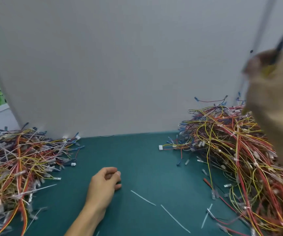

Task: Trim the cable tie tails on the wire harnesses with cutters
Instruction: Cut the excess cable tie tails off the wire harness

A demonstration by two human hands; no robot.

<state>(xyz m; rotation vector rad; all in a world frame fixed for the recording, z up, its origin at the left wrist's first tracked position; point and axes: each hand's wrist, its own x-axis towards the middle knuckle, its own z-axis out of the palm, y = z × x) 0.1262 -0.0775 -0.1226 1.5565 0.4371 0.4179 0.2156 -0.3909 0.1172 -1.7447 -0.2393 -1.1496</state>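
Two heaps of wire harnesses lie on the green mat (pixel 137 159): a left heap (pixel 18 164) with long white cable tie tails sticking out, and a right heap (pixel 236 155) with short ties. My left hand (pixel 105 182) rests on the mat between them, fingers loosely curled, holding nothing. My right hand (pixel 270 82) is raised high at the right, blurred, gripping the cutters (pixel 282 43), whose dark jaws point up. Cut white tie tails (pixel 175 218) lie on the mat in front of me.
A grey partition wall (pixel 120 65) stands right behind the mat. A white connector (pixel 160 147) sticks out from the right heap toward the middle. Loose terminals and red wires trail over the mat at the lower right (pixel 213 193).
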